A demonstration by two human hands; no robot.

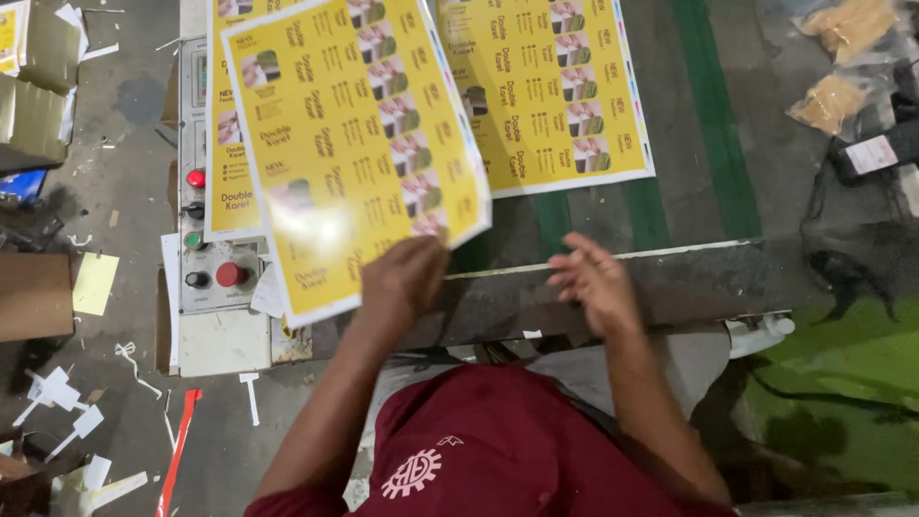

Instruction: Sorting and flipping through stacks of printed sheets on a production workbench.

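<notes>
My left hand (402, 282) grips the near edge of a glossy yellow printed sheet (354, 144), holding it lifted and tilted over the machine. More yellow sheets lie beneath it on the left (230, 201). Another yellow printed sheet (555, 91) lies flat on the dark belt with green stripes (713, 124). My right hand (593, 282) hovers open above the metal front edge (708, 278) of the machine, fingers spread, holding nothing.
A grey control panel (206, 254) with red, green and black buttons sits at the left of the machine. Cardboard boxes (33, 292) and paper scraps litter the floor on the left. Bagged items (842, 67) lie at the top right.
</notes>
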